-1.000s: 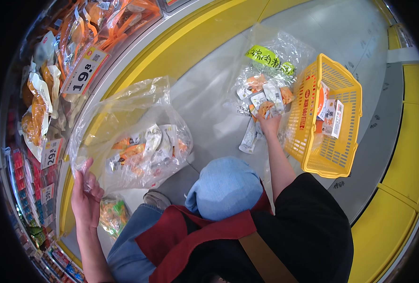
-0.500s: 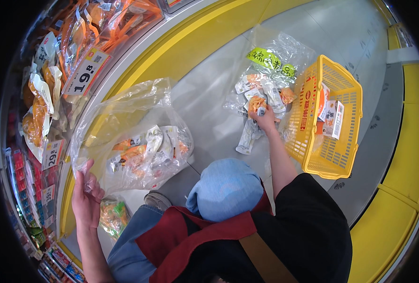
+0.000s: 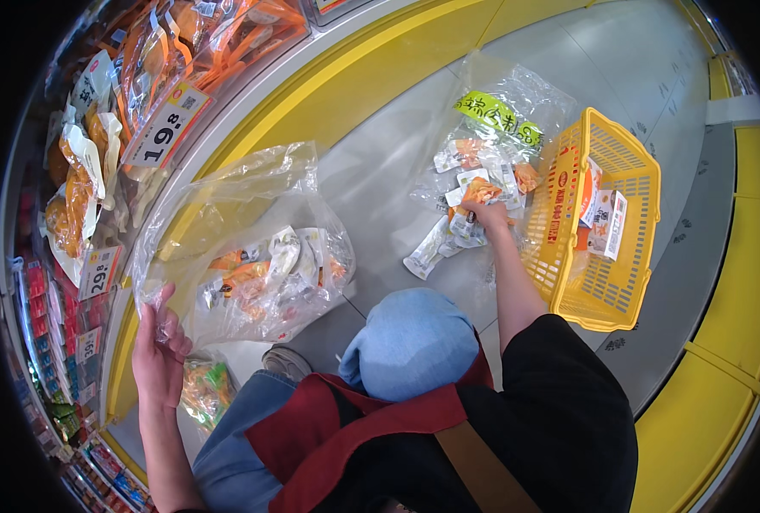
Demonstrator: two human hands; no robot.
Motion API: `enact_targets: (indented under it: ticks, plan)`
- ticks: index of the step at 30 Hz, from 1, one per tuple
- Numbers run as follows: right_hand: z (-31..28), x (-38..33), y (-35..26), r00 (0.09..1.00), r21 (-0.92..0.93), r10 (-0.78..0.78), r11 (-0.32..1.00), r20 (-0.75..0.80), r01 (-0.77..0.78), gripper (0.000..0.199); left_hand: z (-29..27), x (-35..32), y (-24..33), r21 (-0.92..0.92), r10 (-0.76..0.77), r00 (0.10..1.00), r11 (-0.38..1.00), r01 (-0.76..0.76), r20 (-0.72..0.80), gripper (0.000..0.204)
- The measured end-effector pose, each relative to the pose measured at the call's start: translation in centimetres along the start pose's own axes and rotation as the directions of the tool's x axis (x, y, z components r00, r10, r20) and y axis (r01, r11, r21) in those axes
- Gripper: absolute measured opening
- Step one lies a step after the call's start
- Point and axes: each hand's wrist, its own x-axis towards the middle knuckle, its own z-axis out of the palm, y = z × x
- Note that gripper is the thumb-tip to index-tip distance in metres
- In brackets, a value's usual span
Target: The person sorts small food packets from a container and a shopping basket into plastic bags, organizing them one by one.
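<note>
The edge of a large clear plastic bag (image 3: pixel 299 175) is pinched in my left hand (image 3: pixel 161 346), which holds its mouth up at the left. Several small white and orange snack packets (image 3: pixel 277 256) lie inside it. On the floor to the right, my right hand (image 3: pixel 491 215) closes on a snack packet (image 3: pixel 476 191) with an orange front. More packets lie around that hand, and a white one (image 3: pixel 428 248) rests just to its lower left. A second clear bag (image 3: pixel 538 85) with a green label spreads behind them, some packets on or in it; I cannot tell which.
A yellow basket (image 3: pixel 645 256) holding a few boxed or bagged goods stands on the right. Shelves with hanging snack bags (image 3: pixel 76 197) and price tags (image 3: pixel 168 124) run along the left. A packet of colourful food (image 3: pixel 206 392) lies near my foot. A yellow shelf base (image 3: pixel 730 368) borders the right.
My right hand has shifted slightly among the packets, and the loose white packets beside it have swung to the left. The left hand keeps holding the bag edge.
</note>
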Motion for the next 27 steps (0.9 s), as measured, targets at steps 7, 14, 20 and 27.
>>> enact_targets:
  ticks: [7, 14, 20, 27]
  plan:
    - [-2.8, -5.0, -2.2, 0.908, -0.61, -0.286, 0.673, 0.307, 0.418, 0.071, 0.2, 0.1, 0.0, -0.015, -0.012, 1.0, 1.0, 0.012, -0.02, 0.049]
    - [0.1, -0.3, 5.6, 0.992, -0.512, -0.09, 0.85, 0.089, 0.123, 0.076, 0.7, 0.7, -0.1, -0.023, -0.024, 1.0, 0.999, 0.024, 0.01, 0.049]
    - [3.3, -2.8, 3.7, 0.985, -0.42, -0.08, 0.897, 0.15, 0.137, 0.061, 0.2, 0.2, -0.2, -0.022, -0.011, 1.0, 1.0, 0.011, 0.005, 0.05]
    - [0.9, -8.6, -1.3, 0.916, 0.343, -0.337, 0.905, 0.216, 0.252, 0.045, -0.5, -0.9, -0.5, 0.031, -0.016, 1.0, 0.999, 0.016, -0.014, 0.052]
